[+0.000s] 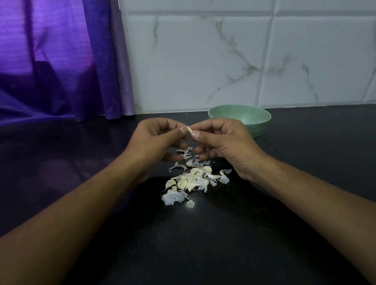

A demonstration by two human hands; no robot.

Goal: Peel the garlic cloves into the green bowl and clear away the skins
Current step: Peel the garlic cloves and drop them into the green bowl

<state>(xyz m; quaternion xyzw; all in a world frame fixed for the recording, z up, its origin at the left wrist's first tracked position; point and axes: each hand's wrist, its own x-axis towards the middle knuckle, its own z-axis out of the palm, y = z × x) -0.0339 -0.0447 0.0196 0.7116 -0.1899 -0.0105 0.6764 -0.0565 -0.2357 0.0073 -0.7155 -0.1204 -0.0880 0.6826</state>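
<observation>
We are holding one garlic clove (190, 130) in the air between both hands, our left hand (156, 141) pinching it with thumb and forefinger and our right hand (224, 138) pinching its other side, the other fingers loosely curled. We are working right over the pile of cloves and skins (192, 182) on the dark counter (195, 248), so loose skin should be falling there. A thumbnail under the papery edge, peeling lengthwise, probably serves best. The green bowl (261, 128) is sitting just beyond our right hand, near for the drop.
</observation>
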